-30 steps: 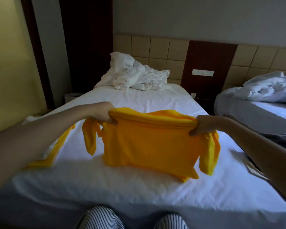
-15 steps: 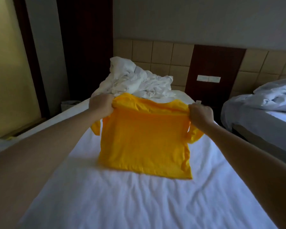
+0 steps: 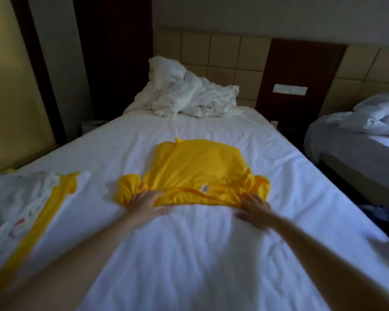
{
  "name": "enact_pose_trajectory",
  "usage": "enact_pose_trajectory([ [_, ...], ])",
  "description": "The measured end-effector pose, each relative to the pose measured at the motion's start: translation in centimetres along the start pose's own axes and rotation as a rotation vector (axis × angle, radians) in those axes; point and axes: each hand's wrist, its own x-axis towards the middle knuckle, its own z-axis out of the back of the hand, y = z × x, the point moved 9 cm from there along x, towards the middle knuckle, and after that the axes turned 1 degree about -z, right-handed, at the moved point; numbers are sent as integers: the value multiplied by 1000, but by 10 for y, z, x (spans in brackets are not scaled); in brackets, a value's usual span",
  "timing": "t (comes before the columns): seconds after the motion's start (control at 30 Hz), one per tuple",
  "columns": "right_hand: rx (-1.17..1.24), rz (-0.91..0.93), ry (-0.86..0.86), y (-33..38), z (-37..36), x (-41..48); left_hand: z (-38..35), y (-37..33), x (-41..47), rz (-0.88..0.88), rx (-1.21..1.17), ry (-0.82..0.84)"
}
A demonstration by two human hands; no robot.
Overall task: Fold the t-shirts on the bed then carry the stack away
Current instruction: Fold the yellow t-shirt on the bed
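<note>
Has the yellow t-shirt (image 3: 200,169) lying on the middle of the bed (image 3: 189,261), a small white label showing close to its near edge, one sleeve bunched at near left and the other at near right. Presses the left hand (image 3: 146,203) onto the shirt's near-left corner, fingers straight and spread, gripping nothing. Rests the right hand (image 3: 254,209) at the near-right corner, fingers likewise spread and loose on the cloth (blurred, so the exact contact is hard to read).

Leaves bare white sheet on every side of the shirt: a broad stretch between its near edge and the near end of the mattress, a strip out to the right edge, and more toward the far end. Shares the left side of the mattress with a heap of white and yellow clothes (image 3: 20,203), apart from the shirt and running to the left edge. Shows a crumpled white duvet (image 3: 189,97) piled at the far end against the tiled headboard (image 3: 222,55). Faces a narrow dark gap on the right, then a second bed (image 3: 357,158) with its own rumpled bedding.
</note>
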Motion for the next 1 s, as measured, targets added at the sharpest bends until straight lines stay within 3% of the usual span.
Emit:
enact_pose_trajectory([
  [0.1,159,-81,-251,-9,-14,-17,3,-3,-25,-34,-26,-243],
  [0.27,154,-69,-407,-10,1,-23,22,-11,-34,-67,-109,-351],
  [0.37,134,5,-615,-4,8,-40,19,-10,-35,-88,-34,-424],
  [0.57,156,193,-871,10,17,-81,36,-17,-68,-263,-98,-643],
  [0.73,349,276,-952,17,24,-133,37,-19,-126,-203,-229,-633],
  [0.9,112,417,-909,27,24,-176,45,-49,-177,-450,53,-609],
  [1.0,1,434,-935,22,19,-197,29,-40,-190,-497,38,-429],
])
